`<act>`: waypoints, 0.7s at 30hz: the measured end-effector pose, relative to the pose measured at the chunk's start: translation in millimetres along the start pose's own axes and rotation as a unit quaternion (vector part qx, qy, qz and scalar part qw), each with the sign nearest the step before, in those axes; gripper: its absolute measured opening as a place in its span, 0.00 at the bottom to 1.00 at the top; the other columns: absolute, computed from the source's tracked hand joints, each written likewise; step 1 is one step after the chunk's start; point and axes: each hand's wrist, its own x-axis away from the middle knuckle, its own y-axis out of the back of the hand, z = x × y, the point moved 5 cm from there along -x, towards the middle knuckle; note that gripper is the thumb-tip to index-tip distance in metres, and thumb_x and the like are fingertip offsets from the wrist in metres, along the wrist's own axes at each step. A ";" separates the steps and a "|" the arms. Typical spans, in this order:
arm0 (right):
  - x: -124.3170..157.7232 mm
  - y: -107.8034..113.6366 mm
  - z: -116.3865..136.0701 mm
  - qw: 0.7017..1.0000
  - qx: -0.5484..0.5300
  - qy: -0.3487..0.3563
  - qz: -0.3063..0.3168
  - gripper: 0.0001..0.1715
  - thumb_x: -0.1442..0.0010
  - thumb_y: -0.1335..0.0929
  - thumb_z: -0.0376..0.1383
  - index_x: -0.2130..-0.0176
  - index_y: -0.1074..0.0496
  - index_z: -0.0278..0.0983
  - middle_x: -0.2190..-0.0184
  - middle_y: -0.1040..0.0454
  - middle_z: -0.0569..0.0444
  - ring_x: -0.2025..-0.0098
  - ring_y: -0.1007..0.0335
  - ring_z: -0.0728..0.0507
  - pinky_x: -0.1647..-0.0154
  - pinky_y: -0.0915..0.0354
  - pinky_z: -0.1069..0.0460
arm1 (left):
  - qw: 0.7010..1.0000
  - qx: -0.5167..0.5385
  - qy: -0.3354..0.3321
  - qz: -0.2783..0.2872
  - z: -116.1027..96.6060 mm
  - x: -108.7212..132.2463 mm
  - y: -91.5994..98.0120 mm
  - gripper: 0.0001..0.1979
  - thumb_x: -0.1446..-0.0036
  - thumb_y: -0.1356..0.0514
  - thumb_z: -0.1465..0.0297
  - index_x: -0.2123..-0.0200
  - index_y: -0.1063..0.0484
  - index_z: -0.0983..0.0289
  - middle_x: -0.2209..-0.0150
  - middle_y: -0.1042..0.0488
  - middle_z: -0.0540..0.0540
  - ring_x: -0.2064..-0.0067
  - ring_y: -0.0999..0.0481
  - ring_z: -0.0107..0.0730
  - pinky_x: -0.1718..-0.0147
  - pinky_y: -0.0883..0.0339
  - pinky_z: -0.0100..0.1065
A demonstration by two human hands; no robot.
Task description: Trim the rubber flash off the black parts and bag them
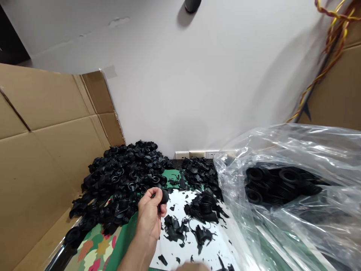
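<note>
My left hand (pixel 149 214) is closed round a black rubber part (pixel 164 196), its rounded end showing past the thumb. The rest of that part is hidden by my fingers. My right hand (pixel 193 267) is barely in view at the bottom edge, blurred, with its fingers not distinguishable. Beneath and beside my left hand lies a white sheet (pixel 166 246) scattered with torn black rubber scraps (pixel 175 227). A large heap of black ribbed rubber bellows (pixel 124 177) rises to the left. A smaller clump of rubber pieces (pixel 207 205) lies right of my hand.
On the right, a clear plastic bag (pixel 282 146) holds several black ribbed bellows (pixel 282 184). Cardboard (pixel 47 124) walls the left side. More scraps (pixel 200 169) are piled at the back, before wall sockets (pixel 197 154). Twisted wires (pixel 324 73) hang at the upper right.
</note>
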 end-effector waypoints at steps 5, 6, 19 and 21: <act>-2.8 23.9 -22.7 0.979 0.059 -0.180 -0.069 0.10 0.43 0.37 0.27 0.74 0.31 0.37 0.80 0.26 0.55 0.78 0.30 0.47 0.77 0.42 0.55 | 0.998 0.015 0.040 0.047 1.8 9.1 8.1 0.22 0.71 0.26 0.66 0.80 0.36 0.64 0.86 0.37 0.43 0.87 0.40 0.17 0.90 0.50 0.21; -3.0 29.3 -25.6 0.974 0.051 -0.207 -0.078 0.10 0.45 0.37 0.27 0.74 0.32 0.38 0.79 0.26 0.56 0.77 0.30 0.47 0.77 0.44 0.55 | 0.997 0.018 0.046 0.054 4.7 12.1 9.1 0.22 0.72 0.26 0.65 0.79 0.36 0.64 0.85 0.36 0.43 0.87 0.40 0.17 0.90 0.50 0.21; -1.9 50.1 -50.1 0.866 -0.363 -0.310 -0.149 0.16 0.44 0.37 0.45 0.73 0.32 0.36 0.82 0.41 0.60 0.79 0.47 0.50 0.80 0.48 0.55 | 0.950 -0.140 0.026 0.279 17.7 34.7 -4.0 0.18 0.64 0.29 0.69 0.65 0.24 0.67 0.77 0.31 0.50 0.80 0.39 0.19 0.84 0.52 0.23; -0.2 42.8 -49.4 0.848 -0.409 -0.306 -0.143 0.16 0.48 0.34 0.47 0.75 0.34 0.36 0.84 0.43 0.62 0.80 0.48 0.51 0.81 0.49 0.56 | 0.932 -0.197 0.005 0.303 16.5 35.2 -8.5 0.16 0.60 0.31 0.68 0.65 0.23 0.67 0.78 0.33 0.49 0.80 0.41 0.20 0.83 0.51 0.24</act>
